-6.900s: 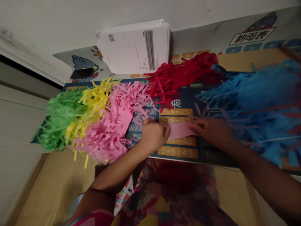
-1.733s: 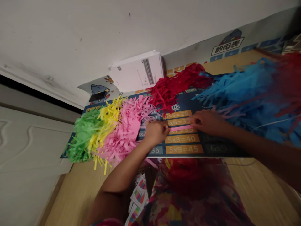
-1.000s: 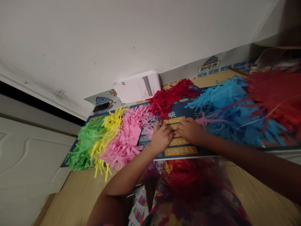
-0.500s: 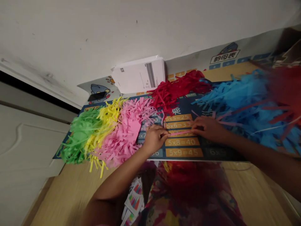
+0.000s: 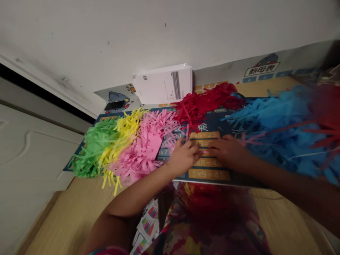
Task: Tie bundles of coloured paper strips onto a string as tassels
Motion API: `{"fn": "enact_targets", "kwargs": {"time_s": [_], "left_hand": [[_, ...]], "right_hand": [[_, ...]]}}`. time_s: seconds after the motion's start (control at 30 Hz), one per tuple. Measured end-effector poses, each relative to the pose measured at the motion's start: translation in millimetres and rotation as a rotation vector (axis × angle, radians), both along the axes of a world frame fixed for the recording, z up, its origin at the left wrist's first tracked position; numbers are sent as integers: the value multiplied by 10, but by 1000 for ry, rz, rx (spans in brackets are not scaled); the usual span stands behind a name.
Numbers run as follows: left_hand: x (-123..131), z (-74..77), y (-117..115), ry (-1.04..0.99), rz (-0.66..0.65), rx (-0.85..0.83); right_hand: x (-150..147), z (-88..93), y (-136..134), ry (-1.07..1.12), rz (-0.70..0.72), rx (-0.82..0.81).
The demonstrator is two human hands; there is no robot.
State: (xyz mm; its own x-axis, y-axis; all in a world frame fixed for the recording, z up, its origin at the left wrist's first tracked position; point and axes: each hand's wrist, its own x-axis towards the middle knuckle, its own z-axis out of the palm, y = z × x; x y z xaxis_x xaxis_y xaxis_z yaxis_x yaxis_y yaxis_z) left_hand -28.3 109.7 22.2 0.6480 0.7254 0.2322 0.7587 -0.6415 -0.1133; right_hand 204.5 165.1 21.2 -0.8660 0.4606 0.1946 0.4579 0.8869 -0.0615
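Observation:
My left hand (image 5: 184,157) and my right hand (image 5: 228,152) meet over a dark blue multiplication mat (image 5: 209,173), fingertips close together. Between them shows a small bit of pink paper strip (image 5: 204,152), pinched by both hands. A pile of pink paper strips (image 5: 145,148) lies just left of my left hand. A heap of blue strips (image 5: 281,120) spreads to the right of my right hand.
Green strips (image 5: 94,150) and yellow strips (image 5: 124,131) lie at the mat's left end, red strips (image 5: 205,102) at the back. A white box (image 5: 164,83) and a dark phone (image 5: 114,105) stand by the wall. Printed cards (image 5: 146,226) lie near my lap.
My hands have come together, so the long pink strip stretched between them half a second ago now shows only as a short bit. The view shifted slightly.

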Motion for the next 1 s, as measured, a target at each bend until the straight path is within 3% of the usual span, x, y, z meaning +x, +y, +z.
{"fn": "enact_targets", "kwargs": {"time_s": [0.07, 0.27, 0.4, 0.47, 0.6, 0.67, 0.73, 0.87, 1.0], "left_hand": [[48, -24, -10, 29, -60, 38], [220, -82, 87, 22, -30, 50], [197, 143, -4, -63, -40, 164], [149, 339, -163, -160, -88, 247], [110, 691, -500, -290, -195, 290], [140, 763, -606, -395, -215, 286], [192, 751, -686, -569, -196, 261], [336, 593, -849, -925, -50, 139], [479, 457, -968, -1094, 82, 35]], "right_hand": [[-26, -29, -40, -21, 16, 61], [-132, -2, -50, -36, -38, 57], [-123, 246, -234, 45, -168, 62], [-81, 416, -384, 205, -213, -149], [-12, 658, -619, 522, -205, -1008], [-20, 677, -709, 655, -257, -1279], [-58, 644, -820, 814, -306, -1361], [-160, 523, -1106, 1097, -409, -1369], [-235, 426, -1296, 1264, -527, -1435]]}}
